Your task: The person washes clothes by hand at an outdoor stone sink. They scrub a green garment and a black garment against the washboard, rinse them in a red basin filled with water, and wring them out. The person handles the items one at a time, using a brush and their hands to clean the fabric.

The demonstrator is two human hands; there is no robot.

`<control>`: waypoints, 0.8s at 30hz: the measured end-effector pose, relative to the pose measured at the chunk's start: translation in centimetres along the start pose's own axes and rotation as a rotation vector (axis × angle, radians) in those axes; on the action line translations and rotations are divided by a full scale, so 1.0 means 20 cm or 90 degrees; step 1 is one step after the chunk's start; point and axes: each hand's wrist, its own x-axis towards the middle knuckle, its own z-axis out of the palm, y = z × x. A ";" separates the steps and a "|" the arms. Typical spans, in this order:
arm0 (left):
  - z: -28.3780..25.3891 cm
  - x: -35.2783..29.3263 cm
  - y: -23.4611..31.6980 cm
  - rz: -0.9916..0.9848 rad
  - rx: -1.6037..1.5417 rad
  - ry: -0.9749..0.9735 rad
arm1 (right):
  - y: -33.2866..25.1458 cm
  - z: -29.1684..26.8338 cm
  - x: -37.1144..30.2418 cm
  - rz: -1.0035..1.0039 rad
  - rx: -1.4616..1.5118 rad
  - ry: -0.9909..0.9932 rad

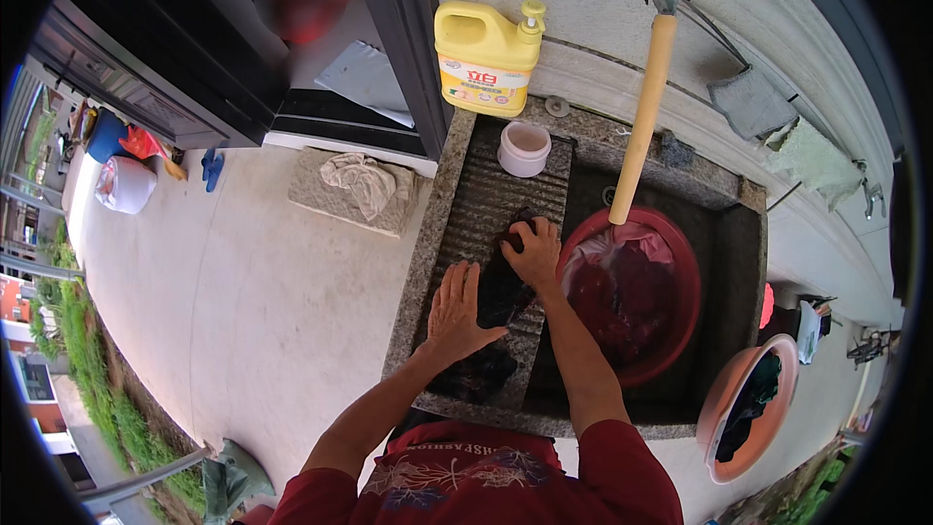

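A dark wet cloth (503, 290) lies bunched on the ribbed washboard (468, 196) of a stone sink. My right hand (535, 255) has its fingers curled over the cloth's far part, gripping it. Beside the cloth's left edge, my left hand (461, 316) rests flat with fingers straight and thumb spread. More dark fabric (483, 374) lies on the near end of the washboard. To the right, a red basin (694, 282) in the sink holds water with pink and dark red cloth soaking in it.
A pink tub (525, 150) stands on the washboard's far end. Behind it is a yellow pump jug (486, 53). A tan tube (645, 122) hangs from the tap over the basin. An orange basin (709, 457) with dark clothes sits right of the sink's stone rim (412, 301).
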 end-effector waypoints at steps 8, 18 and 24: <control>0.14 0.10 -0.03 -0.012 0.260 -0.315 | -0.12 0.04 -0.24 -0.128 0.071 -0.027; 0.24 0.11 -0.10 -0.051 0.169 -0.039 | -0.29 -0.12 0.07 -0.178 -0.092 -0.216; 0.21 0.11 -0.08 -0.055 0.180 -0.078 | -0.09 -0.14 0.47 -0.108 -0.159 0.045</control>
